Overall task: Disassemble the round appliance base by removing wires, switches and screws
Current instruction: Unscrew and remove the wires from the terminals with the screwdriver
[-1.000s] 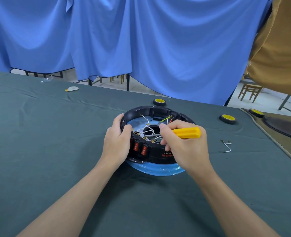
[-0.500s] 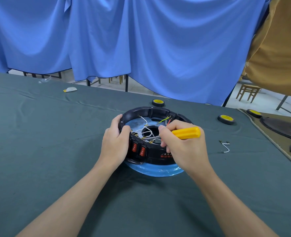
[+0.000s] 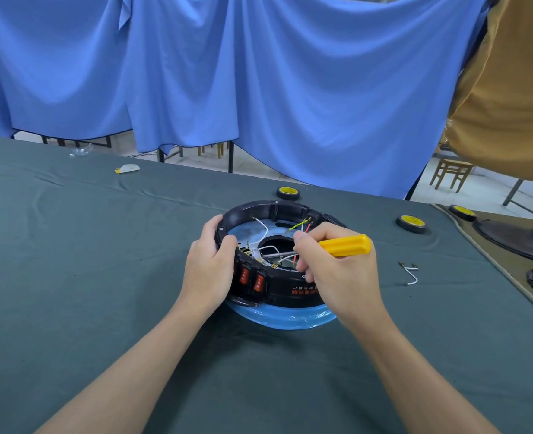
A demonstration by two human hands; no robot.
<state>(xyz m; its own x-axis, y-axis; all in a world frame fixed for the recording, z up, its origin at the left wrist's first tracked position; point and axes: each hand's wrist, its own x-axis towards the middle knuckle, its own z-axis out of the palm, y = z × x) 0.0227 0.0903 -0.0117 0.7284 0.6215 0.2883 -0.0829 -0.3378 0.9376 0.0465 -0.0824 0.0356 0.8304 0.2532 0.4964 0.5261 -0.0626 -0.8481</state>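
A round black appliance base (image 3: 265, 211) with a blue underside lies open side up on the green table (image 3: 70, 277). Two red rocker switches (image 3: 252, 279) sit in its near rim. White, yellow-green and red wires (image 3: 260, 233) tangle inside around a central hole. My left hand (image 3: 210, 267) grips the left rim beside the switches. My right hand (image 3: 340, 270) holds a yellow-handled screwdriver (image 3: 345, 245) whose metal shaft points left into the wiring behind the switches. The tip is hidden among the wires.
A loose white wire piece (image 3: 410, 272) lies right of the base. Three black-and-yellow tape rolls (image 3: 288, 192) (image 3: 411, 223) (image 3: 462, 212) sit behind and to the right. Dark round parts (image 3: 515, 236) lie on a brown mat at far right. A small white scrap (image 3: 127, 168) lies far left.
Both hands and the base keep nearly the same pose; the screwdriver shaft shifts only slightly inside the wiring.
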